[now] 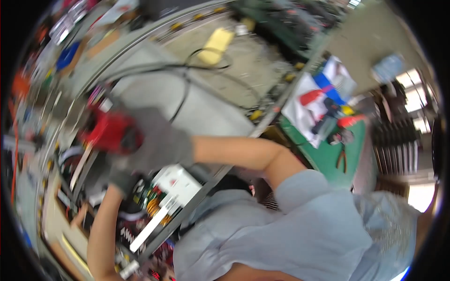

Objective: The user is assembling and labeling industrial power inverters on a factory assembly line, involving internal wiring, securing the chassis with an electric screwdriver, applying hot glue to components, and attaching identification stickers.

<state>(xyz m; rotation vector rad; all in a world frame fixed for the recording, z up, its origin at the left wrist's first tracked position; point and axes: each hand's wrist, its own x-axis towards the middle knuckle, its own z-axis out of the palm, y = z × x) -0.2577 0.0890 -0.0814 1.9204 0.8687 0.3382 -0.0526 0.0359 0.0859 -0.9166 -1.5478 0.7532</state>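
Both of my hands wear grey gloves and are smeared by motion. My right hand [164, 140] reaches in from the right and is closed round a bulky red tool [112, 131] with a dark part. Its exact kind is too blurred to tell. Just below it, my left hand [123, 177] comes up from the lower left, close to the right hand and the tool; its fingers cannot be made out. Under the hands lies an open metal-framed unit [187, 202] with a white box [178, 183], a yellow-orange coil [153, 207], a white strip [151, 230] and wiring.
Beyond the hands are a grey panel [211, 110], a black cable [187, 77] and a yellow piece [216, 46]. On the right, a green surface [323, 161] bears papers, red-handled tools and pliers [341, 159]. Blurred clutter, with a blue box [69, 56], fills the far left.
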